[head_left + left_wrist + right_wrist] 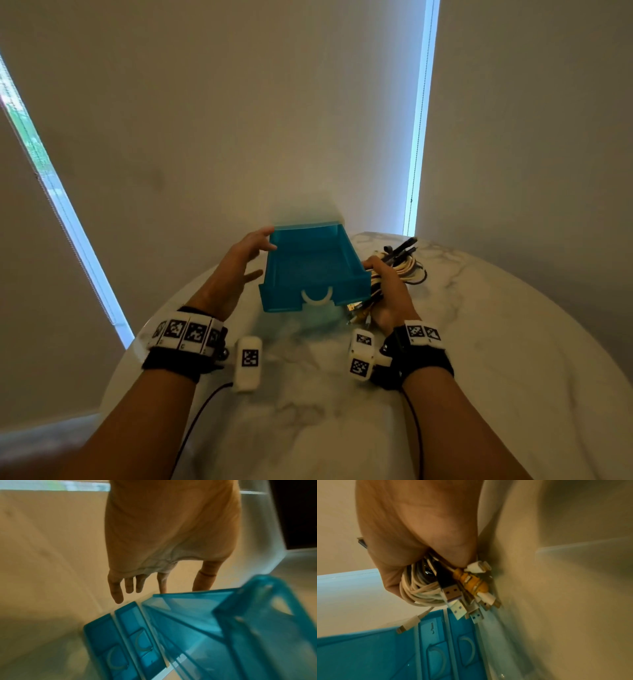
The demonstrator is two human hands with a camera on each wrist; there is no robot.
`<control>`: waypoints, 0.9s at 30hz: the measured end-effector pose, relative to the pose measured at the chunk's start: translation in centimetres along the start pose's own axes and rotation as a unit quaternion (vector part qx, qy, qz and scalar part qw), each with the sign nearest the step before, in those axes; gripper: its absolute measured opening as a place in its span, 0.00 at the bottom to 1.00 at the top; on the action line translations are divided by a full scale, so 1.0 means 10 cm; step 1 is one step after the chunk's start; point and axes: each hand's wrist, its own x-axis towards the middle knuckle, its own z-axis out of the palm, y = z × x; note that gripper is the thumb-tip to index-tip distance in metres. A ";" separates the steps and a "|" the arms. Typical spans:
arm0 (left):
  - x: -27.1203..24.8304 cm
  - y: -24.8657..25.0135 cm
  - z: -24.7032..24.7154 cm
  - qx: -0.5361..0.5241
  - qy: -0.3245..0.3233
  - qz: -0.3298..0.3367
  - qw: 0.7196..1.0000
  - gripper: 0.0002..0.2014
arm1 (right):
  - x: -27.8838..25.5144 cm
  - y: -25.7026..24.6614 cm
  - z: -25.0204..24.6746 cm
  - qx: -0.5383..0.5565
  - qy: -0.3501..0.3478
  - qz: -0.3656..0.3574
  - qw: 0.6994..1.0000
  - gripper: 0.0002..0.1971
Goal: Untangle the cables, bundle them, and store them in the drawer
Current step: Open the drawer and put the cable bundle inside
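A translucent blue drawer stands pulled out of its unit, and I see nothing inside it. My left hand hovers at its left wall with fingers spread and relaxed; whether they touch the drawer I cannot tell. My right hand is just right of the drawer's front corner and grips a coiled cable bundle. In the right wrist view the bundle shows white and dark cables. Several USB plugs and a yellow connector stick out below the hand.
The round white marble table carries the drawer unit near its far edge, against a beige wall. Two closed lower drawers with curved handles sit under the pulled-out one. Thin black cords run from both wrist bands toward me.
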 end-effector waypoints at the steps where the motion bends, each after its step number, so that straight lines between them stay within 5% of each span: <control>1: 0.03 -0.04 0.01 -0.032 -0.005 -0.010 0.999 0.32 | -0.03 -0.02 0.02 -0.010 0.007 -0.003 1.000 0.07; 5: 0.08 -0.22 0.06 -0.105 -0.027 -0.006 0.994 0.32 | -0.09 -0.03 0.03 -0.020 0.007 -0.007 1.000 0.04; 11: 0.09 -0.30 0.10 0.003 0.000 0.028 1.000 0.27 | 0.06 -0.04 -0.04 -0.062 0.038 -0.021 0.997 0.16; 15: 0.11 -0.38 0.09 0.017 0.002 0.044 0.999 0.27 | -0.05 -0.26 -0.19 -0.037 0.055 -0.020 0.998 0.06; 22: 0.08 -0.36 0.11 -0.033 -0.022 0.064 0.997 0.30 | -0.51 -1.03 -0.16 -0.036 0.104 -0.186 0.976 0.06; 27: 0.03 -0.34 0.13 0.034 0.002 0.062 0.998 0.21 | -0.96 -1.48 0.33 -0.206 0.055 -0.281 0.936 0.14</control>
